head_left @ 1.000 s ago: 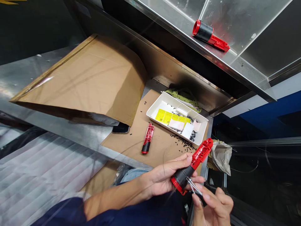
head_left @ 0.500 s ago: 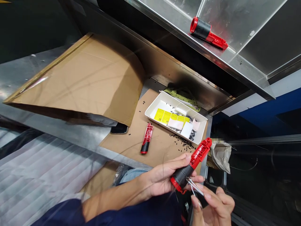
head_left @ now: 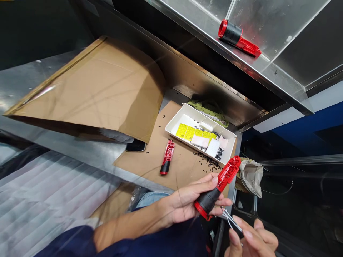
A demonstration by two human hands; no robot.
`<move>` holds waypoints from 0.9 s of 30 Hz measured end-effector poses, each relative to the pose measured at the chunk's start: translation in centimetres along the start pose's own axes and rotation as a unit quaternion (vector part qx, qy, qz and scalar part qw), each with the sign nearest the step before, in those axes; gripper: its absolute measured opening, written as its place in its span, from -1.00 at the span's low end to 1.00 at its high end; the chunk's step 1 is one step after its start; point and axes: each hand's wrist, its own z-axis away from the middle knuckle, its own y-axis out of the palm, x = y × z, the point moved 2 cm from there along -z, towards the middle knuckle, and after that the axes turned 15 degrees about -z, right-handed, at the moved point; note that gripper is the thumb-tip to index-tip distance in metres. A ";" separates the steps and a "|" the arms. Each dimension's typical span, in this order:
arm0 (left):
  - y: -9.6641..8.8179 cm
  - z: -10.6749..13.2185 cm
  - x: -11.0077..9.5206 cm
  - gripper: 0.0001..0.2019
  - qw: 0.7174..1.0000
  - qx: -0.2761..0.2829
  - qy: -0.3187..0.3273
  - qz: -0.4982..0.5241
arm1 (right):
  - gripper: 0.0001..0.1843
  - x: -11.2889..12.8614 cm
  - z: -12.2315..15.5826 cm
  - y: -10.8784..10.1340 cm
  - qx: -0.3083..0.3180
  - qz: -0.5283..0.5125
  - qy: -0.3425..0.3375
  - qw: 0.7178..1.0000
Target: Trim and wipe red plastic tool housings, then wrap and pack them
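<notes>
My left hand (head_left: 184, 200) is closed around a red-and-black plastic tool housing (head_left: 210, 200), its open red inner side turned up and its red ring end low. In my right hand (head_left: 254, 237) is a pair of metal tweezers (head_left: 232, 220), pinched between thumb and fingers. The tweezer tips sit just right of the black section, by my left fingertips; whether they hold a small part I cannot tell. A similar housing half (head_left: 167, 157) lies on the cardboard sheet (head_left: 150, 164).
A white tray (head_left: 174, 119) holds yellow labels (head_left: 185, 131), pale pads and small black pieces (head_left: 207, 162), some spilled beside it. A large cardboard box (head_left: 107, 89) stands left, a phone (head_left: 136, 145) by its edge. Another housing (head_left: 238, 37) rests on the metal shelf (head_left: 257, 21).
My right hand has drawn the tweezers away from the black section, down and to the right. My left hand and the housing have stayed nearly in place.
</notes>
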 end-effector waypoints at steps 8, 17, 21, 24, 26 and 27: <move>0.4 0.0 -0.2 -0.40 1.000 -0.006 0.014 -0.022 | -0.78 0.4 -0.5 1.3 0.040 -0.025 -0.019 0.999; 0.3 -0.1 -0.1 -0.39 1.000 -0.022 0.016 -0.016 | -0.83 1.1 -0.7 1.1 0.028 0.006 -0.023 0.999; 0.1 -0.2 0.0 -0.41 0.999 -0.030 0.010 0.016 | -0.83 0.4 -0.6 0.3 -0.023 -0.005 -0.051 0.998; 0.2 -0.2 -0.1 -0.44 1.000 -0.020 0.019 0.001 | -0.79 0.0 -0.7 0.6 0.017 -0.030 -0.043 0.998; 0.4 -0.1 -0.2 -0.46 0.999 -0.015 0.026 -0.015 | -0.79 0.1 -0.7 1.1 0.036 -0.034 -0.031 0.998; 0.4 -0.1 -0.2 -0.46 0.999 -0.016 0.027 -0.019 | -0.79 0.3 -0.7 1.3 0.034 -0.030 -0.019 0.999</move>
